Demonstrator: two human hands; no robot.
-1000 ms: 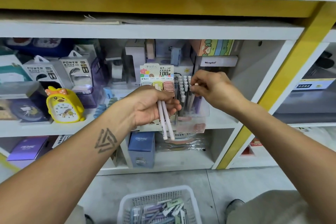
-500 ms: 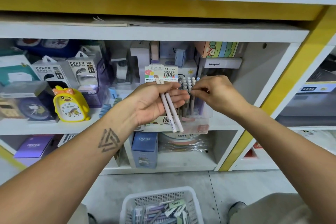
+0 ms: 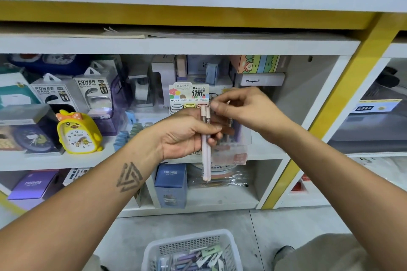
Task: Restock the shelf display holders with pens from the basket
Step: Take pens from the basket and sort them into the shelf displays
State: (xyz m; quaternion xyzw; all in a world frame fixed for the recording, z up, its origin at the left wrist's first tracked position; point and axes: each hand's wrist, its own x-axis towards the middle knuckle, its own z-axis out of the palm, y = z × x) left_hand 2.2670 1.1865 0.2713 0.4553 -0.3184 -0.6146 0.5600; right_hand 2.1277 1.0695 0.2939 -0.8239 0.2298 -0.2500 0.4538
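My left hand grips two pale pink pens and holds them upright in front of the middle shelf. My right hand is just to their right, its fingers curled, with thumb and forefinger pinching at the cap end of the right-hand pen. Behind both hands stands the clear display holder with several pens upright in it, mostly hidden. Beside it is a card-backed lead display. On the floor below, a white basket holds several more pens.
Power bank boxes and a yellow chick alarm clock sit on the shelf's left part. Blue and purple CRUHRE boxes fill the lower shelf. A yellow post bounds the bay on the right. My knee is beside the basket.
My left hand has turned the two pens from slanted to upright and raised them slightly. My right hand has come off the holder's pens to the cap ends of the held pens.
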